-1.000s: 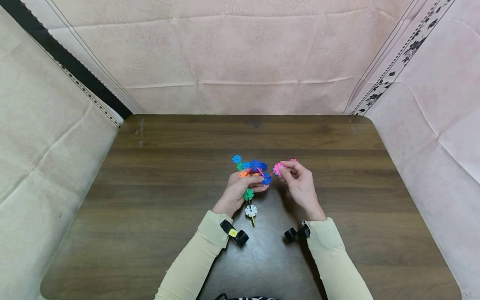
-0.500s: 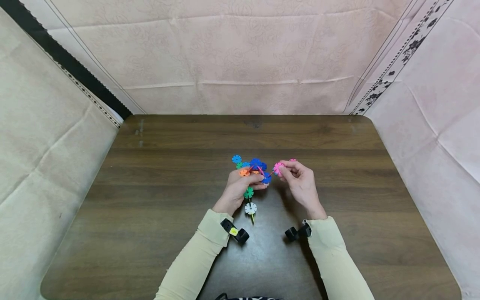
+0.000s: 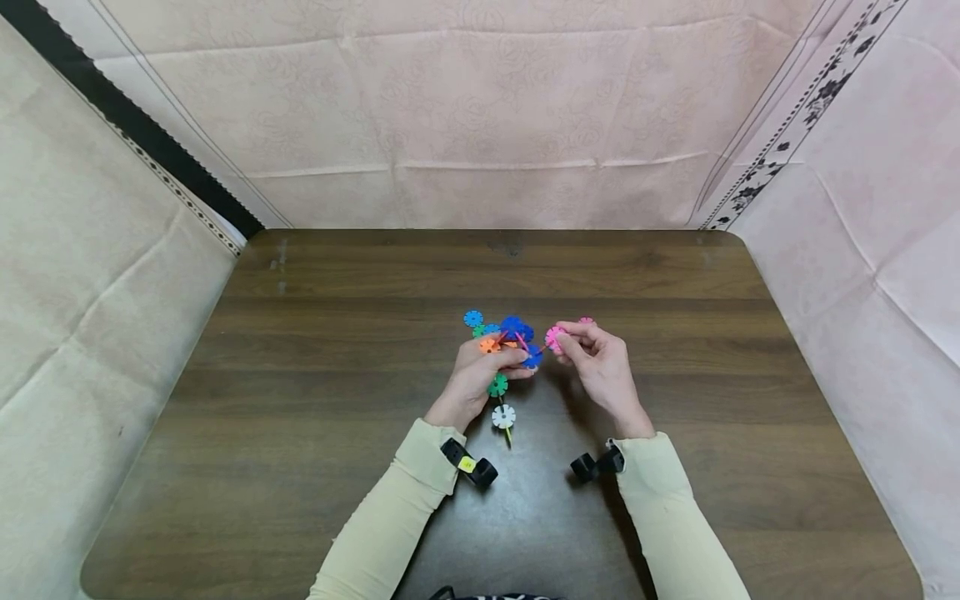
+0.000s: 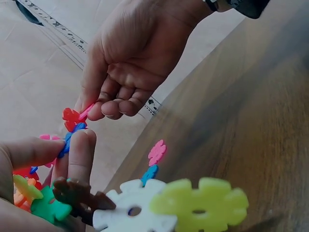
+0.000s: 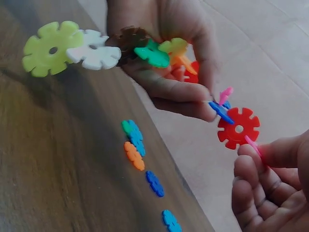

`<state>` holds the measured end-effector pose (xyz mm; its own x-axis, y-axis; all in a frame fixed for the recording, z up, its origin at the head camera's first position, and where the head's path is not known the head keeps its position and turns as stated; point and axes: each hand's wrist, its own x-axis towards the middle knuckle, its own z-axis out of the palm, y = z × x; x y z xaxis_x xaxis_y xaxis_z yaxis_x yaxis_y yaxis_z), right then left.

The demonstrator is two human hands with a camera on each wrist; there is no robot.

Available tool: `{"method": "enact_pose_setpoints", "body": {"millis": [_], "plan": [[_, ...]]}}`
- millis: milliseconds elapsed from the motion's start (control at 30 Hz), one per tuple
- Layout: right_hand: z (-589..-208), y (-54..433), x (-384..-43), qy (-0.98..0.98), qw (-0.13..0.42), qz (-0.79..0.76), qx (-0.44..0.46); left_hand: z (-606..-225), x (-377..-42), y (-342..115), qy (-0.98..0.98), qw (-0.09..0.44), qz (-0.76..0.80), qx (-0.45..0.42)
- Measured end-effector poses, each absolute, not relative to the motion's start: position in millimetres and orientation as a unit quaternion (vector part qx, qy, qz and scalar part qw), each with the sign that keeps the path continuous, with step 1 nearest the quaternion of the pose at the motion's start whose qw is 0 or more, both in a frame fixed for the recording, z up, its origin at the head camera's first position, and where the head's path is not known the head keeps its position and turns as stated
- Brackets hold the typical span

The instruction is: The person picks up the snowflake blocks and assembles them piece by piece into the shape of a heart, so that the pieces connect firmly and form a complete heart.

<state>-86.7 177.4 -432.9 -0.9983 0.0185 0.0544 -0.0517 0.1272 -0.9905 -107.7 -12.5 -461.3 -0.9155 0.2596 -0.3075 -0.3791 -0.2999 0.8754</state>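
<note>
My left hand (image 3: 480, 377) grips a chain of notched plastic flower discs, finger and thumb pinching a blue disc (image 4: 66, 144). From that hand trail green (image 5: 153, 56), brown, white (image 3: 504, 417) and yellow-green (image 4: 200, 205) discs. A red disc (image 5: 239, 128) is joined to the blue end. Between thumb and forefinger my right hand (image 3: 600, 371) pinches a pink disc (image 3: 555, 338), seen edge-on at the red disc's rim in the right wrist view. Whether the pink disc is fully slotted in, I cannot tell.
Loose discs lie on the brown wooden table (image 3: 337, 400): an orange one (image 5: 134, 155), a blue one (image 5: 155, 183), a light blue one (image 5: 171, 221) and a green-and-blue group (image 5: 134, 135). Pale patterned cloth (image 3: 480, 108) hangs behind the table's far edge.
Both hands stay almost in place with the same grip. The dangling white and yellow-green end of the chain sways slightly.
</note>
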Motion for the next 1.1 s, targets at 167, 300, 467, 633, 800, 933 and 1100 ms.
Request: {"method": "enact_pose_setpoints", "body": {"millis": [167,300,467,633,800,933,1100], "plan": [[-442.0,184.5,-94.8,-0.759,0.012,0.651,0.01,-461.5,-109.1,-15.3,0.543,0.205,0.812,-0.065],[-453.3,193.0,-105.4,-0.786,0.016,0.618,-0.023,-462.4,-111.0,-18.6,0.525,0.201,0.824,-0.074],[-463.5,199.2,-115.8,-0.846,-0.011,0.531,-0.04,-462.6,-111.6,-22.8,0.513,0.198,0.83,-0.091],[-473.7,195.2,-123.4,-0.907,-0.038,0.42,-0.005,-463.4,-112.6,-24.6,0.504,0.201,0.835,-0.095],[-478.0,188.6,-126.6,-0.937,-0.065,0.343,0.0,-463.7,-113.1,-25.3,0.515,0.202,0.827,-0.097],[-478.4,187.5,-128.0,-0.942,-0.079,0.326,-0.012,-463.0,-112.6,-25.4,0.523,0.2,0.822,-0.101],[-474.1,189.3,-129.8,-0.932,-0.107,0.344,-0.017,-462.3,-113.4,-25.2,0.509,0.196,0.831,-0.108]]}}
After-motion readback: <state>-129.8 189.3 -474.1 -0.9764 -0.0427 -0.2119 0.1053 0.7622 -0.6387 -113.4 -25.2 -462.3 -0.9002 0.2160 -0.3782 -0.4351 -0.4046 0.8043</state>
